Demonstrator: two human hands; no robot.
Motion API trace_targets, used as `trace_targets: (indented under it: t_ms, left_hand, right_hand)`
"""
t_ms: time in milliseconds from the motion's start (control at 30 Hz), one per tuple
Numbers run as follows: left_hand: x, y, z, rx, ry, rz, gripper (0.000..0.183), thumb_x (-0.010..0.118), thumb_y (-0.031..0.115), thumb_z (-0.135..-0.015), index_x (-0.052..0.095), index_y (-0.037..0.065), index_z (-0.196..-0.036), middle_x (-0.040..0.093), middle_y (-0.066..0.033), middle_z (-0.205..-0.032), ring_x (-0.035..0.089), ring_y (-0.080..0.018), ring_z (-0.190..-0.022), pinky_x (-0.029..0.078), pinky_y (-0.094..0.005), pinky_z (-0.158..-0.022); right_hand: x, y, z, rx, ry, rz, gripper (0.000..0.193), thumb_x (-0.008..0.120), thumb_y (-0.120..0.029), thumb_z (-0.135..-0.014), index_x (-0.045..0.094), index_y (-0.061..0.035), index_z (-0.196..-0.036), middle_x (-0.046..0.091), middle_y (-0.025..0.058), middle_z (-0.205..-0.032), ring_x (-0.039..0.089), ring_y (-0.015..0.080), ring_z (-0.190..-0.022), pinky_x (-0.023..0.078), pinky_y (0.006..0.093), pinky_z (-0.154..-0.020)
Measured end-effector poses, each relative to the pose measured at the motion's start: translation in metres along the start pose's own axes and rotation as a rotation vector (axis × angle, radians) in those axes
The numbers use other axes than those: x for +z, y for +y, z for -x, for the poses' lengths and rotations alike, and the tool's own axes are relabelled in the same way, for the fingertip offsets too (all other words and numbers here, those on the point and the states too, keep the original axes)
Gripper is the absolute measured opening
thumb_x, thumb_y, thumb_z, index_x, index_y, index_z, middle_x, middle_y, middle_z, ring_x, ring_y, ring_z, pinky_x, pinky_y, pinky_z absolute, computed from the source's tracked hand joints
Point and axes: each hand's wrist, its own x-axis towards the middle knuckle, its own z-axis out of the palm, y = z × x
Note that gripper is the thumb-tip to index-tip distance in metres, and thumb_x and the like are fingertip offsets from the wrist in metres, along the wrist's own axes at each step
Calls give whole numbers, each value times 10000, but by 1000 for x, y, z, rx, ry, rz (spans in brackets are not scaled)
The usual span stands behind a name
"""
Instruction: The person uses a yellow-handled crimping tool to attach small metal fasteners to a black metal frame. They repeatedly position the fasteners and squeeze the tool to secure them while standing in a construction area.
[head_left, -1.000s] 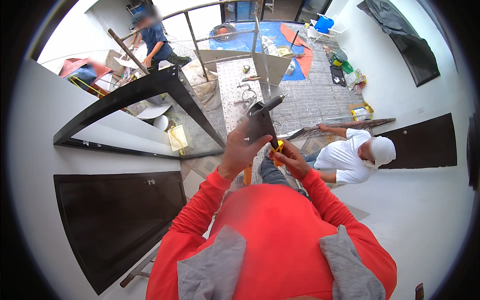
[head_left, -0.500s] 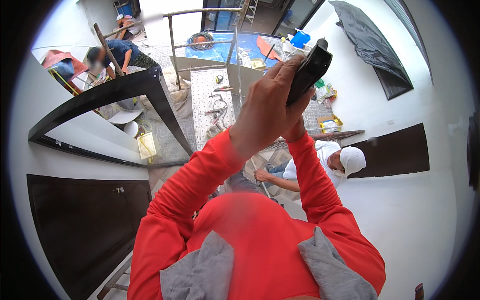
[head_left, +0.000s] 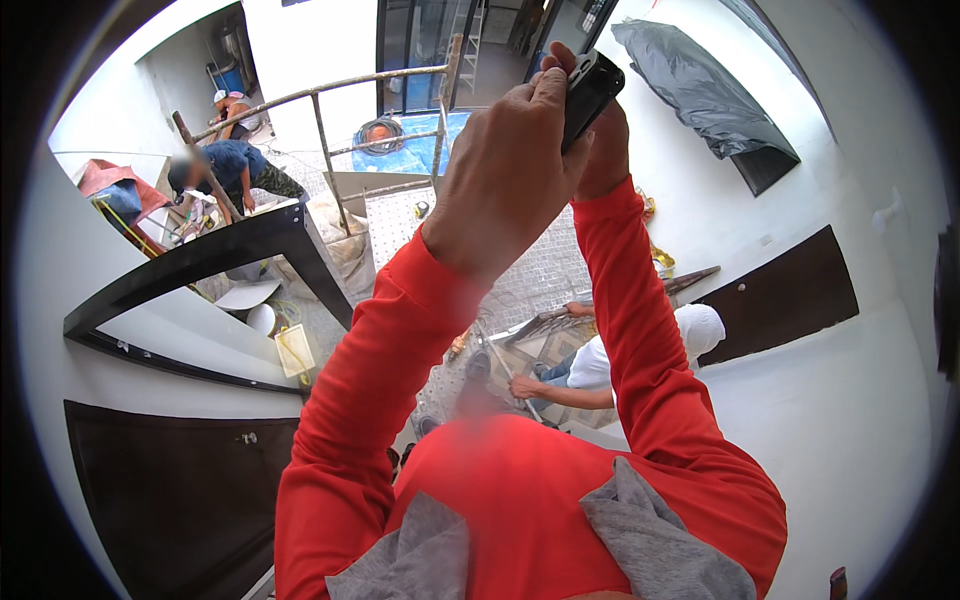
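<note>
Both my arms, in red sleeves, reach up and forward. My left hand point(head_left: 510, 165) is closed round a black slab-like object with a rounded, silver-edged end point(head_left: 592, 92), its thumb along the near side. Close behind the object is my right hand point(head_left: 608, 150), raised against its far side. Most of the right hand's fingers are hidden by the object and the left hand, so its grip does not show. What kind of object this is I cannot make out.
A metal scaffold rail point(head_left: 320, 140) stands ahead, beside a dark frame point(head_left: 200, 250). Below right, a person in a white head covering point(head_left: 700, 335) holds a long bar. Two people work at far left. Black sheeting point(head_left: 690, 90) hangs on the right wall; a perforated plank point(head_left: 395, 215) lies below.
My hands and the black object have moved slightly left and up, and the object has turned. My view has shifted, and the person below right now has another hand on a bar.
</note>
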Motion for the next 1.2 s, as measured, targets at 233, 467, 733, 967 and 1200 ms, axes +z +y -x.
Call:
trace_targets:
  t_ms: [233,467,733,967,1200]
  left_hand:
    - [1,-8,13,-115,-72,13,450,683,159,-906,591,-29,-1304,700,-267,-954,715,-419,-818,571,-454,-722]
    - [7,-17,30,-184,-128,5,356,664,158,-918,616,-28,-1217,691,-248,-887,696,-413,-791,535,-451,-716]
    - [-4,-19,44,-336,-267,139,354,684,128,-906,611,-71,-1190,697,-287,-902,710,-449,-839,563,-492,-744]
    - [-6,-26,58,-408,-222,373,320,694,166,-910,606,-56,-1124,688,-272,-878,704,-429,-827,539,-469,-720]
    - [12,-47,107,-615,-162,432,333,677,212,-948,549,-58,-1095,686,-265,-843,677,-464,-778,517,-498,-680]
  right_hand:
    - [-10,41,16,-19,-129,-96,312,468,-141,-1085,576,-30,-1356,664,77,-1256,655,172,-1141,550,309,-1010]
    - [3,61,42,55,-126,-490,276,456,-202,-1100,600,-55,-1283,670,71,-1149,681,187,-1068,575,317,-954]
    - [11,46,59,287,4,-576,274,572,-103,-1040,558,-49,-1308,631,3,-1097,635,69,-967,545,227,-804]
    - [-5,73,73,487,6,-807,268,534,-254,-1081,594,-49,-1243,689,46,-1037,679,129,-926,586,289,-783]
    - [-24,66,81,381,339,-342,234,574,-257,-1075,644,-45,-1147,655,31,-897,645,123,-779,571,264,-687]
